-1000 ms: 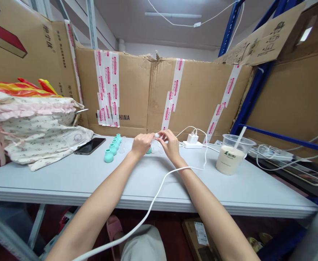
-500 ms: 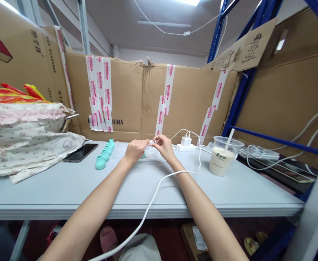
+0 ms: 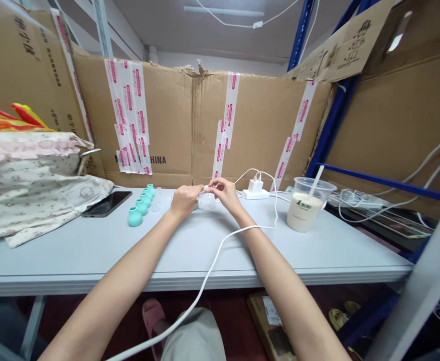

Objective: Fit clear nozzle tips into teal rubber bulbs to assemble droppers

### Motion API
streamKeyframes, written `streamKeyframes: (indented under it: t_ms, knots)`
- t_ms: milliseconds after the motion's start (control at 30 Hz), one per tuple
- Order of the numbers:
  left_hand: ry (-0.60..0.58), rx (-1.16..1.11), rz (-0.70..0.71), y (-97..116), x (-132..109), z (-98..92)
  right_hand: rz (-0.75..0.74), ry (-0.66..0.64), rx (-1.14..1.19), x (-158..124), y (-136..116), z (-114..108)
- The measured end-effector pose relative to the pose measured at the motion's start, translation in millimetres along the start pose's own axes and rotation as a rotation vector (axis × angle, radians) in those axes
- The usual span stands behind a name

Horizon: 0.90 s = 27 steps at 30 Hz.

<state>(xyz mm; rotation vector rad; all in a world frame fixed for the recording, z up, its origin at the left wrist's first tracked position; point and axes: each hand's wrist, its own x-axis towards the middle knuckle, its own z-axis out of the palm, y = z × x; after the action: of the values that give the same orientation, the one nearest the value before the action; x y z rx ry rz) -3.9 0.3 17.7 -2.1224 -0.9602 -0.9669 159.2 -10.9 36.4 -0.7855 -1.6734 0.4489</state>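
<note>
Near the back of the grey table, my left hand [image 3: 185, 200] and my right hand [image 3: 224, 194] meet, fingers pinched around a small whitish piece [image 3: 206, 189]. Its shape is mostly hidden by the fingers. Small clear pieces [image 3: 204, 201] stand on the table just below and between the hands, with a bit of teal beside my left hand. To the left, several teal round pots [image 3: 134, 216] form a row running away from me, with clear pieces [image 3: 157, 200] next to them.
A dark phone [image 3: 107, 204] and a floral cloth bag [image 3: 27, 185] lie left. Right of my hands are a white charger [image 3: 256, 186], a cup with a straw [image 3: 304, 210] and a power strip [image 3: 355, 201]. A white cable [image 3: 220, 255] crosses over my right forearm.
The view has tilted down a little, so the table items sit higher in the picture. Both hands stay together around the small piece, with barely any finger movement.
</note>
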Motion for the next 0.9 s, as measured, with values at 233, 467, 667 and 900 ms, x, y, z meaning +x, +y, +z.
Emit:
streamKeyframes:
  t_ms: [233,467,667,900]
  knots:
    - [0.046,-0.052,0.003,4,5,-5.2,0.22,0.019,0.359,4,13,-3]
    - [0.035,-0.032,0.006,1,3,-4.6,0.237,0.014,0.367,3,11,-3]
    - [0.068,-0.055,-0.017,-2,1,0.6,0.188,-0.052,0.339,3,3,-4]
    - [0.038,-0.045,-0.01,0,0,-0.1,0.233,-0.031,0.354,3,9,-5]
